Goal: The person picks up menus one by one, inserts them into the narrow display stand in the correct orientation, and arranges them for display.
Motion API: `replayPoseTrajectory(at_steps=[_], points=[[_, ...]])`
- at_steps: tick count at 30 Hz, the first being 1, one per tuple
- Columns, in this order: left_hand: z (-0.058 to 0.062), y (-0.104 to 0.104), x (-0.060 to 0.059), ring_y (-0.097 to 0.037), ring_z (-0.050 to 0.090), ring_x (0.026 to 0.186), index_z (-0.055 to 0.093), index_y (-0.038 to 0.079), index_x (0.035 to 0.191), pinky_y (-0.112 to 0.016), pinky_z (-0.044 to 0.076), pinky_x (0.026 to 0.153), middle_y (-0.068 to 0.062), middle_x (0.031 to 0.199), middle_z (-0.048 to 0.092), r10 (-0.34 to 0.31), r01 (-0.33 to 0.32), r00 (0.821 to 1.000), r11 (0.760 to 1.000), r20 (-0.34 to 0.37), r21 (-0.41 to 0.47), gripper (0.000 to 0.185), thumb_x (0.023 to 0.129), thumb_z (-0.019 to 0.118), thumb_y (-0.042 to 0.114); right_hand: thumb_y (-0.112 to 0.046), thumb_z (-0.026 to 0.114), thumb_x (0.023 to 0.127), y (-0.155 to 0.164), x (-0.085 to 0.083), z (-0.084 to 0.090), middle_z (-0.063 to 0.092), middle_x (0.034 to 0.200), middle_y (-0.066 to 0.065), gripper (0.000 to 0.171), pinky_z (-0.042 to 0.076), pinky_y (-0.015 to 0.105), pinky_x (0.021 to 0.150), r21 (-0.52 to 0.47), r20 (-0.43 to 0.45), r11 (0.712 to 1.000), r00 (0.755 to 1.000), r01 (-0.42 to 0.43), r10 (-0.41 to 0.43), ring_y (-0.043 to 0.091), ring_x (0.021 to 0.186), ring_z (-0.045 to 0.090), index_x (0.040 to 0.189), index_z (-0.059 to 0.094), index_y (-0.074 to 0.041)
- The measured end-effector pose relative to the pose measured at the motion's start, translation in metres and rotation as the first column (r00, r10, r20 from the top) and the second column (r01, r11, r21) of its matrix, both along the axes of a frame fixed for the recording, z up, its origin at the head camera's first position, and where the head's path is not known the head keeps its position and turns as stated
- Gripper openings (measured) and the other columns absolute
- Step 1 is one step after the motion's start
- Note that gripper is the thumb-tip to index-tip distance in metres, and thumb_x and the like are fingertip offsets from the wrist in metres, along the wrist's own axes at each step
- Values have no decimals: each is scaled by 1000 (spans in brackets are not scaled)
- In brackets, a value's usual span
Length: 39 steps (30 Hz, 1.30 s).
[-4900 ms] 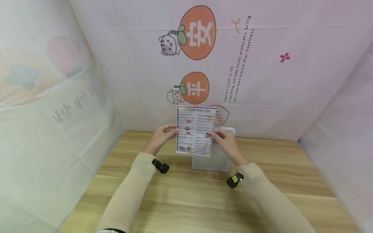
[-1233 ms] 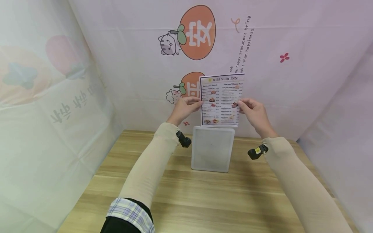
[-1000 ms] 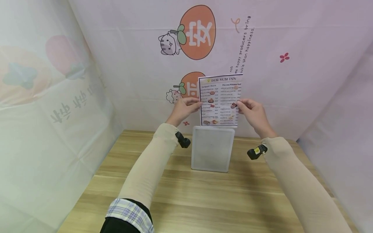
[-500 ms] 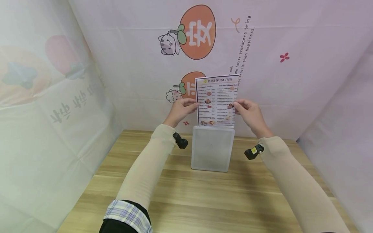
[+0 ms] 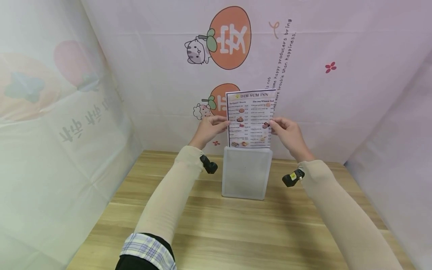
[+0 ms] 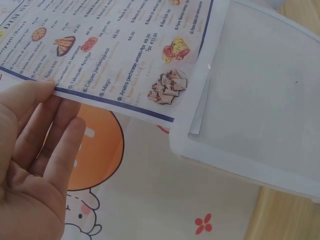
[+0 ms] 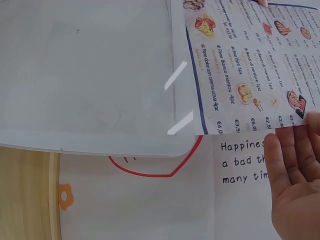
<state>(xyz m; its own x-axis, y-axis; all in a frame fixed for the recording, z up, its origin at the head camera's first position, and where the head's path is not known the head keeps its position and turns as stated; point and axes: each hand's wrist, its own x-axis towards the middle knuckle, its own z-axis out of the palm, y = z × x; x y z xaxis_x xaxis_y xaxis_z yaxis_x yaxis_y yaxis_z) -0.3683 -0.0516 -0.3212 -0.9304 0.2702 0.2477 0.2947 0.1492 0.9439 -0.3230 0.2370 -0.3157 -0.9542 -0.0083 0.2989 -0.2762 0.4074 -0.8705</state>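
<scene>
A printed dim sum menu sheet (image 5: 250, 120) is held upright between both hands in the head view. My left hand (image 5: 210, 129) pinches its left edge between thumb and fingers; my right hand (image 5: 288, 133) pinches the right edge. Directly below stands a whitish, framed menu holder (image 5: 246, 173), upright on the table. The sheet's bottom edge meets the holder's top rim. In the left wrist view, the menu (image 6: 115, 60) ends at the rim of the holder (image 6: 260, 95); whether any paper is inside, I cannot tell. The right wrist view shows the menu's bottom border beside the holder (image 7: 90, 75).
The wood-grain table (image 5: 216, 232) extends in front of the holder and to both sides. Behind it hangs a pale printed cloth backdrop (image 5: 354, 105), close to the table's far edge. Another cloth (image 5: 67, 168) closes off the left side.
From in front of the holder's upper left, both hands have carried the menu up and right to above it. Over the last second it shifted slightly left and down.
</scene>
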Motion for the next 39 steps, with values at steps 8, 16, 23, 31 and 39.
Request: replayPoseTrajectory(at_steps=[8,16,23,31,39], points=[[-2,0,0,-18,69,106,71,8,119,-25,54,91,-6,118,71,-10,10,1000,1000,1,8,32,95,71,29,-44,57,101,1,0,-3,65,121,10,47,48,41,101,-1,5,1000,1000,-3,3,22,106,62,126,63,-5],[-3,1,1,-18,69,106,72,10,119,-31,52,97,-4,118,71,0,0,999,1000,34,-10,34,94,73,32,-45,56,101,3,2,-8,64,121,10,47,47,41,101,1,16,1000,1000,-8,8,24,106,62,126,62,-5],[-6,3,2,-16,68,106,73,11,118,-26,53,93,-2,116,71,-9,8,999,999,45,31,31,94,72,30,-47,57,101,4,2,-13,66,121,7,48,47,41,101,-4,18,1000,1000,-2,2,24,106,62,126,63,-7],[-9,5,3,-15,68,105,73,11,116,-24,54,91,-1,114,72,-3,2,999,999,40,32,30,94,72,31,-48,58,100,6,0,-19,64,122,9,49,46,43,103,-11,32,1000,1000,1,0,25,108,62,125,63,-6],[-15,5,3,-17,67,107,74,8,116,-24,54,91,-3,115,71,-12,11,1000,999,15,52,30,94,73,28,-49,57,100,6,1,-23,64,123,8,51,48,39,101,-6,35,1000,999,-1,1,23,108,61,126,63,-6]])
